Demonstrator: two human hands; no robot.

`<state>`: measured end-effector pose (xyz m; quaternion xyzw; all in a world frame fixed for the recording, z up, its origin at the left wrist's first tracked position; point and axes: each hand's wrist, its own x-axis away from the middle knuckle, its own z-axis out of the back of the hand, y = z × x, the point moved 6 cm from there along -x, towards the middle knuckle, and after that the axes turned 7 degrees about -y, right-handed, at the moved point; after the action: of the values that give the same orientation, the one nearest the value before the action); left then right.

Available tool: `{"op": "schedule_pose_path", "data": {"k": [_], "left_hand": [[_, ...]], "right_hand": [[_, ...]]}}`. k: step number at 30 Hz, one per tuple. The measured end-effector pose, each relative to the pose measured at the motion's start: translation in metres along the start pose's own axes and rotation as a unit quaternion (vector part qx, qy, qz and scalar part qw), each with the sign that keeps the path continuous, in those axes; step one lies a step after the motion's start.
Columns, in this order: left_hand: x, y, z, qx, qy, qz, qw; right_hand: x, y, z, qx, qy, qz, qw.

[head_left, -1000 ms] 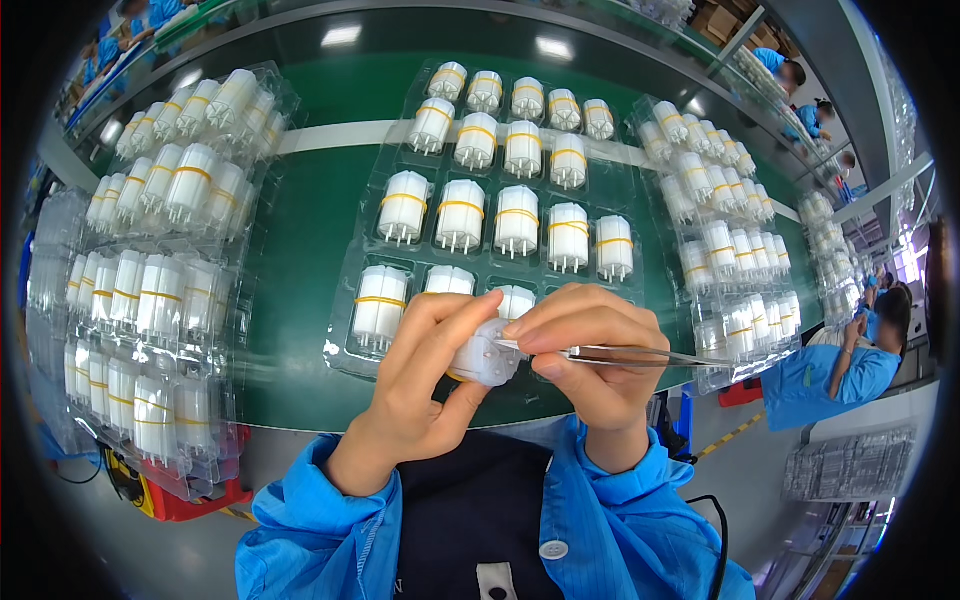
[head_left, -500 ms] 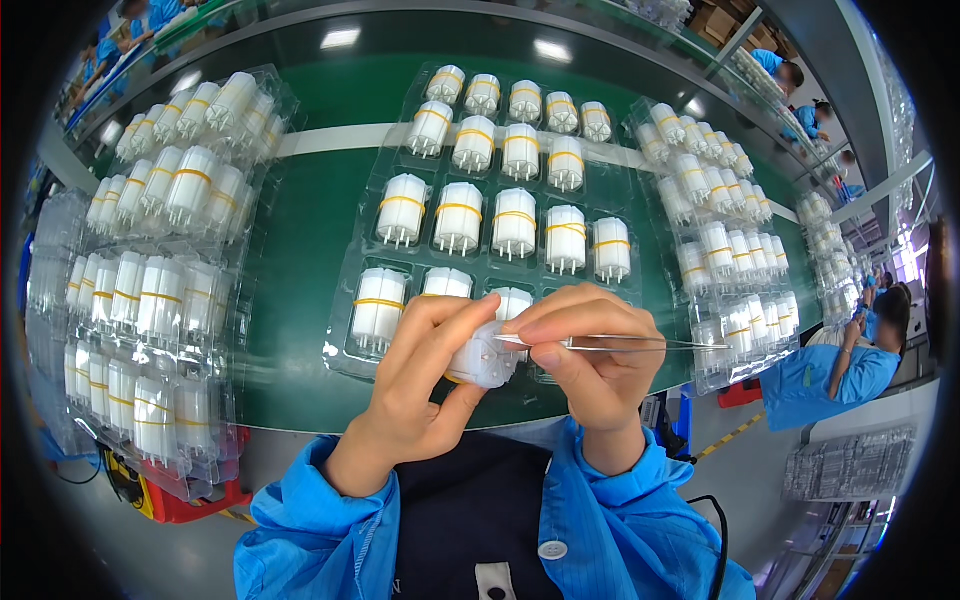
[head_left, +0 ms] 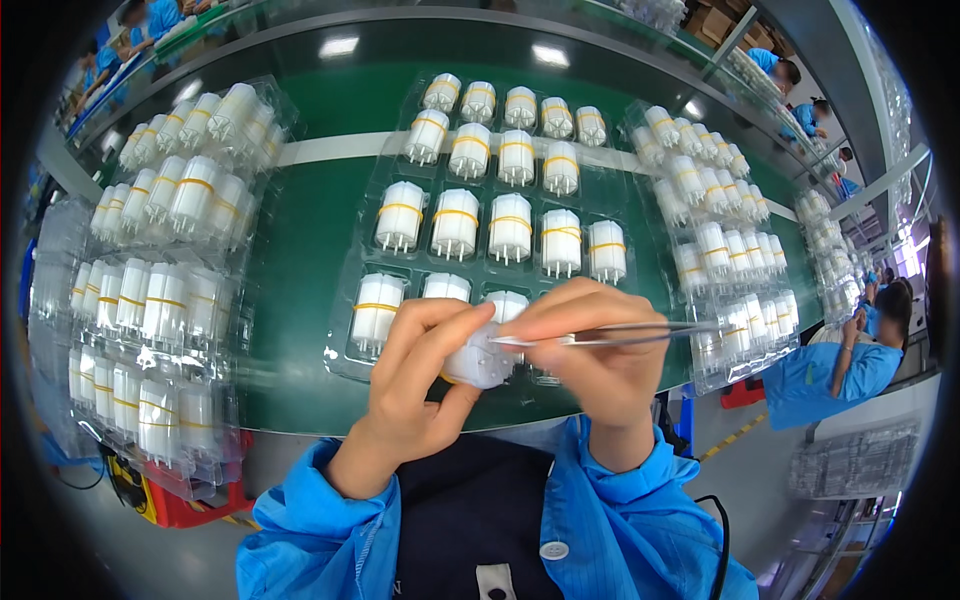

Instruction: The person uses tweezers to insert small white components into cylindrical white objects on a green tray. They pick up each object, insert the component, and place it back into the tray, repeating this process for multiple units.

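Note:
Between the thumb and fingers of my left hand (head_left: 412,385) is a white plug unit (head_left: 478,362), its end face turned up toward me. A bit of yellow band shows at its lower left edge. My right hand (head_left: 598,365) is closed on a pair of metal tweezers (head_left: 645,333), whose tips reach the unit's end face. The right fingers are slightly blurred, and whether the tips pinch anything is too small to tell. Just beyond my hands lies a clear plastic tray (head_left: 345,350) of similar white units with yellow bands and metal pins, such as the one at front left (head_left: 376,315).
Stacked clear trays of banded units stand at the left (head_left: 215,440) and right (head_left: 712,375) on the green table (head_left: 300,290). Under the table's left side is a red and yellow object (head_left: 190,508). A person in blue (head_left: 835,375) sits at the right.
My right hand and the tweezers have shifted slightly at the unit's end face, the thumb now blurred. My left hand keeps its hold, with the unit tilted a little differently.

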<state>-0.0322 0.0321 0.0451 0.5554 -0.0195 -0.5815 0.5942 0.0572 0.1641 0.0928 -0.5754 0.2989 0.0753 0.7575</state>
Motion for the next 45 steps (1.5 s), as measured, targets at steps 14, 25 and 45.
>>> {"op": "schedule_pose_path", "data": {"k": [14,25,45], "left_hand": [[-0.001,0.000,0.001,-0.013,-0.024,0.007,1.000],[-0.001,0.003,0.000,-0.053,0.047,0.002,0.998],[0.001,0.001,-0.002,-0.047,0.054,0.008,0.997]], "right_hand": [[0.024,0.010,-0.007,-0.083,0.163,-0.016,0.983],[0.018,0.002,-0.023,0.000,0.096,0.004,0.995],[0.019,0.008,-0.019,0.012,0.082,0.021,0.996]]}}
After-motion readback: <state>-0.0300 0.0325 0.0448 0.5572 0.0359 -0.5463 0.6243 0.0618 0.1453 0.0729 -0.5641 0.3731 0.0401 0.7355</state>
